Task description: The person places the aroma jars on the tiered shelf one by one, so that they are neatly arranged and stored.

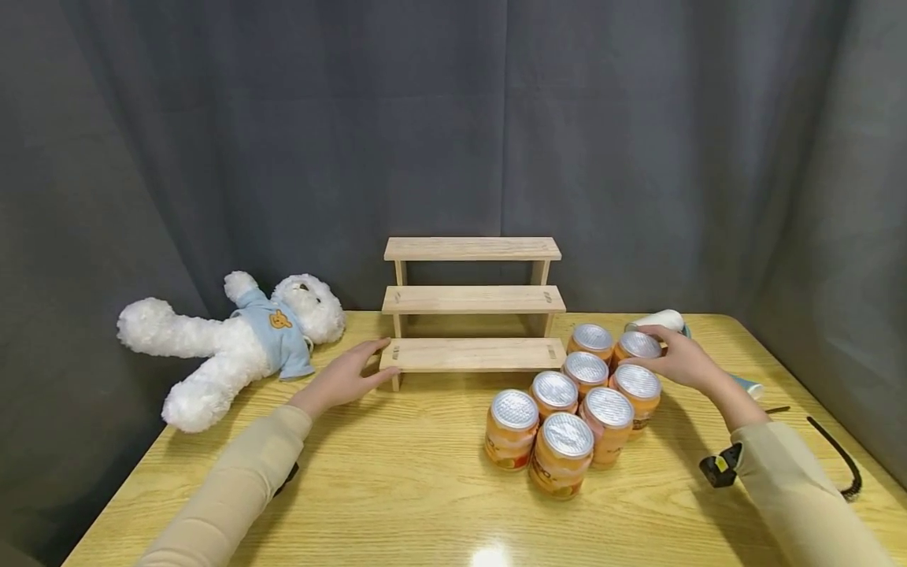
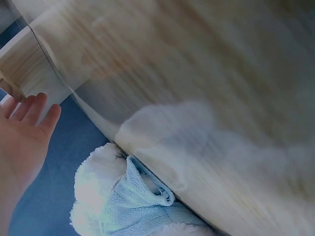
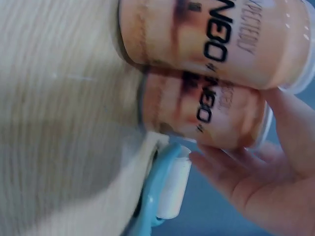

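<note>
A three-step wooden rack [image 1: 471, 354] stands at the back of the table. My left hand [image 1: 352, 372] lies open with straight fingers against the left end of its lowest step; in the left wrist view the open palm [image 2: 22, 132] is beside the wood [image 2: 24, 64]. Several orange cans with silver lids [image 1: 567, 409] stand packed together right of the rack. My right hand [image 1: 676, 362] grips the back right can [image 1: 639, 345]. In the right wrist view its fingers [image 3: 266, 182] curl round that can [image 3: 206, 115], which touches another can [image 3: 211, 37].
A white teddy bear in a light blue shirt [image 1: 234, 342] lies at the back left, close to my left hand. A white and teal object [image 1: 662, 320] lies behind my right hand. A black cable [image 1: 839, 457] runs along the table's right edge [image 1: 879, 472].
</note>
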{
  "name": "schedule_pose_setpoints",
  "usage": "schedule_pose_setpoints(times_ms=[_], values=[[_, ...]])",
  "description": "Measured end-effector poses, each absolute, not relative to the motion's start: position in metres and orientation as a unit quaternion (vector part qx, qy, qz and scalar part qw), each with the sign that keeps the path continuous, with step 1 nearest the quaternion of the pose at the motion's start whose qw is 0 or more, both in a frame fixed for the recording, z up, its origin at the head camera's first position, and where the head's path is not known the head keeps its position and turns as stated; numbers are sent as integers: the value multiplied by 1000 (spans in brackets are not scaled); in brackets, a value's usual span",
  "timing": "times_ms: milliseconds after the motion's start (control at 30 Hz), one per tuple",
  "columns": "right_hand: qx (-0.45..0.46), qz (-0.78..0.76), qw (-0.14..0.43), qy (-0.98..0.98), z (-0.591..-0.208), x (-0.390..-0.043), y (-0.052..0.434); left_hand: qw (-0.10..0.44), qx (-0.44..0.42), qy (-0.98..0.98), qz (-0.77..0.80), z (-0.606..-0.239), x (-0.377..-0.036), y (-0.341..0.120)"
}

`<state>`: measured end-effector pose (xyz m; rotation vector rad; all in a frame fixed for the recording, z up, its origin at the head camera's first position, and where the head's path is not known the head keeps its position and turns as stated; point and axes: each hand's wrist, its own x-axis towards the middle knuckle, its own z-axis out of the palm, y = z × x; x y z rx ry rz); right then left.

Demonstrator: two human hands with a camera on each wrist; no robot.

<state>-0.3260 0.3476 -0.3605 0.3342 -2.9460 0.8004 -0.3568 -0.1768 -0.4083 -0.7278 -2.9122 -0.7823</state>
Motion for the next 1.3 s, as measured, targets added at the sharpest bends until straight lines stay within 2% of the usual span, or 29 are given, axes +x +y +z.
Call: schedule_pose_setpoints(times_ms=[200,567,933,1300], values=[[74,287,48,-954,-364,-325,347,16,-230,-938,-259,-412,-358,-177],[31,333,19,-942,-358,-316,355,16,-247,-929,-276,-411,-360,-177],[21,355,87,-931,-309,-313,343,17,-243,-927,-284,-409,-362,-179],[6,354,142,-924,-274,-322,308,12,-236,-925,-297,-412,-362,-179]])
